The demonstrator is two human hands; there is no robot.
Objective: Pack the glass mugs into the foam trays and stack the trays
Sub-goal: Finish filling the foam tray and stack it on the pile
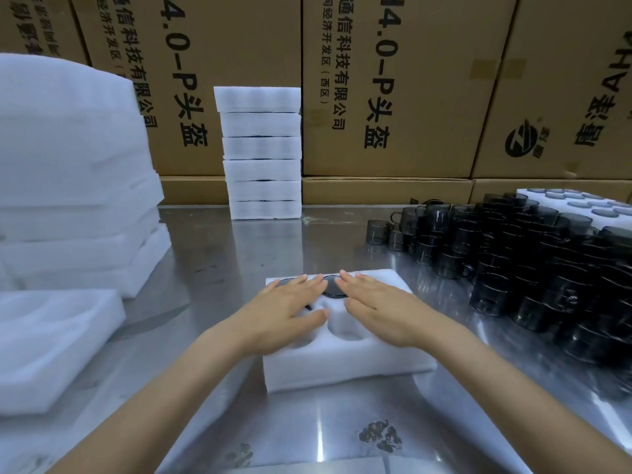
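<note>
A white foam tray (pixel 345 366) lies on the steel table in front of me. My left hand (pixel 290 311) and my right hand (pixel 379 307) rest flat on its top, palms down, fingers together and stretched out. Between the fingertips a dark glass mug (pixel 333 289) sits in a far pocket, its rim showing. One near pocket (pixel 345 328) between my hands is bare foam. The hands hide the other pockets. Many dark glass mugs (pixel 533 265) stand crowded on the table at the right.
A stack of several foam trays (pixel 263 152) stands at the back centre against cardboard boxes (pixel 393 90). A tall pile of foam trays (pixel 75 186) fills the left, with a single one (pixel 51 343) at the near left. Another foam tray (pixel 581 200) lies behind the mugs.
</note>
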